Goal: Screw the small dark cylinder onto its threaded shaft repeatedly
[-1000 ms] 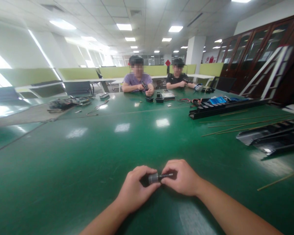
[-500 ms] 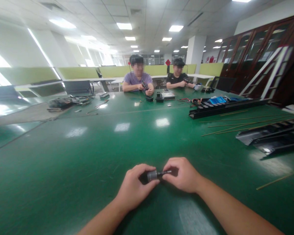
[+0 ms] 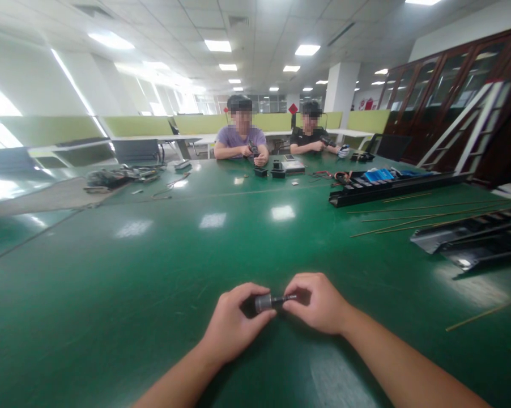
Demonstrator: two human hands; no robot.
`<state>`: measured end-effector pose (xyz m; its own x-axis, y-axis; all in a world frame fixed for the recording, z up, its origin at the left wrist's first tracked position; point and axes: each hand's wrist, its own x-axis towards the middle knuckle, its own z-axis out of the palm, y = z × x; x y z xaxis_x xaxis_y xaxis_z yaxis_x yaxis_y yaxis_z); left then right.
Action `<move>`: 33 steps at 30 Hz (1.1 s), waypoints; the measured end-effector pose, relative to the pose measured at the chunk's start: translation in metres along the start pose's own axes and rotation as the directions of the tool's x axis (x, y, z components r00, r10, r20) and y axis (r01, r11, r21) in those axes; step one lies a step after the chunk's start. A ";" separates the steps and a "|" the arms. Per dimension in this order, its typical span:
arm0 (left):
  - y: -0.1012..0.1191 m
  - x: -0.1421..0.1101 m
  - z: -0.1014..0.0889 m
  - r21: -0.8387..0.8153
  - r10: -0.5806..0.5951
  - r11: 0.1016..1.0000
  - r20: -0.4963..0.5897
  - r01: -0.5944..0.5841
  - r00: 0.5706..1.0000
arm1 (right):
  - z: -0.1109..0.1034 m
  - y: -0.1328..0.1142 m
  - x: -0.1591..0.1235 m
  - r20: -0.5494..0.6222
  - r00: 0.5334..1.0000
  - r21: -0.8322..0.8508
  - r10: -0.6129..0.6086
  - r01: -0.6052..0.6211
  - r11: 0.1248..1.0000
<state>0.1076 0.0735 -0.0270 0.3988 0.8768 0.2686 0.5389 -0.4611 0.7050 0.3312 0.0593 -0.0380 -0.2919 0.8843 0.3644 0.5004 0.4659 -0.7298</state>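
Observation:
Low in the middle of the view, a dark cylindrical tool [image 3: 264,303] with a grey collar and a thin metal bit [image 3: 290,297] lies level above the green table [image 3: 174,255]. My left hand [image 3: 228,326] is wrapped round the thick end, thumb and index finger on the collar; the palm hides the rest of the body. From the other side, my right hand [image 3: 319,306] pinches the slim end with thumb and forefinger. The bit's tip shows between those fingers. What kind of tool this is I cannot make out.
Black metal channels [image 3: 476,243] and thin brass-coloured rods [image 3: 408,216] lie at the right. Farther off is a longer black rail [image 3: 387,190]. Two people sit across the table, holding tools, near small black boxes [image 3: 276,170]. A stepladder [image 3: 478,130] stands beyond.
The tool has shifted very slightly leftward in my hands. Both hands keep nearly the same place and grip.

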 end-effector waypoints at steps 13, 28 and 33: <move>0.002 0.003 -0.004 -0.051 -0.044 0.998 -0.007 0.043 0.999 | -0.001 -0.002 0.001 0.032 0.997 0.065 0.075 -0.077 0.995; 0.004 0.005 -0.005 -0.061 -0.050 0.997 -0.021 0.049 0.999 | -0.003 0.000 0.001 0.050 0.990 0.130 0.135 -0.141 0.981; 0.004 0.004 -0.005 -0.089 -0.078 0.993 -0.012 0.076 0.997 | -0.002 0.001 0.002 0.049 0.989 0.121 0.143 -0.148 0.982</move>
<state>0.1079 0.0758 -0.0201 0.3466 0.9116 0.2209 0.5000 -0.3788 0.7788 0.3326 0.0615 -0.0369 -0.2574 0.9392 0.2273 0.4354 0.3227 -0.8404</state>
